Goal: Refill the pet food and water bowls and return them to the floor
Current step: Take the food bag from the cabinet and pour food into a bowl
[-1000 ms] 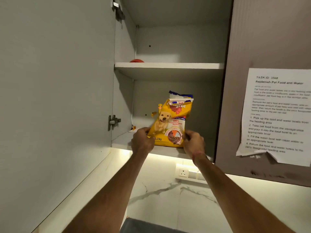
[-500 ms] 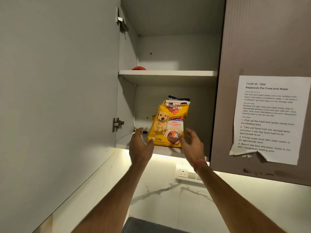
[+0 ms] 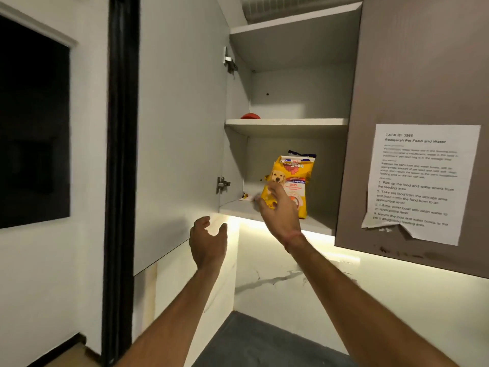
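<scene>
1. The wall cabinet (image 3: 291, 43) stands open, its door (image 3: 182, 128) swung out to the left, and it has 2 shelves inside.
2. On the lower shelf (image 3: 315, 223) a yellow dog food bag (image 3: 296, 178) stands upright, slightly right of the shelf's middle and set back from the front edge — a puppy is printed on its face. Behind its top edge shows the dark blue top of a second packet (image 3: 303, 154).
3. At the lower shelf's back left corner lie a few small scraps (image 3: 247, 197), too small to identify.
4. On the upper shelf (image 3: 287, 122), a red rounded object (image 3: 250, 116) sits at the left end, only its top visible over the front edge.
5. The right hand (image 3: 277, 210) is raised in front of the bag's lower left part, fingers loosely spread and holding nothing; whether a fingertip touches the bag cannot be told.
6. The left hand (image 3: 207, 239) hangs below the shelf's front edge, near the door's lower corner — relaxed, fingers loosely curled, empty.
7. A printed task sheet (image 3: 420, 181) is stuck on the closed door (image 3: 423, 75) to the right.
8. Compared with 1 second ago, both hands have let go of the bag's lower corners and drawn back; the left has dropped below the shelf, and the bag stays where it stood.
</scene>
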Available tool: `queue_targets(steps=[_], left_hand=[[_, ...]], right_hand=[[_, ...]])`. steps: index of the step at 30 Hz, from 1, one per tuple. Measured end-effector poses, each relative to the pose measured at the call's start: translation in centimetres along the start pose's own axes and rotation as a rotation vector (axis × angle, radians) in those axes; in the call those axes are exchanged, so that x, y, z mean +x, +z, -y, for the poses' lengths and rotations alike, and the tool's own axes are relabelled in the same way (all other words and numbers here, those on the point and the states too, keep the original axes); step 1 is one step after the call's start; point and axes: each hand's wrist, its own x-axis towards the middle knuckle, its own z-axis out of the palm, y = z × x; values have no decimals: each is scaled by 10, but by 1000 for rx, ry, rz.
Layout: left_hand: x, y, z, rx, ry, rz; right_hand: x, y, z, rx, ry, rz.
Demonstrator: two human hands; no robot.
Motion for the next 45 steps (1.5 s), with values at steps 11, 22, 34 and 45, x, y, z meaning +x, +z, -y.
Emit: queue_targets(steps=[11, 22, 34, 45], left_hand=[[-70, -134, 3, -310, -194, -373], [-110, -156, -17, -151, 179, -310], [-179, -23, -38, 56, 327, 94], [-178, 80, -39, 329, 532, 186]], right_hand=[[-64, 76, 164, 280, -180, 282], [-91, 79, 205, -107, -512, 234], [-61, -47, 99, -269, -366, -21], [-26, -118, 28, -681, -232, 7]])
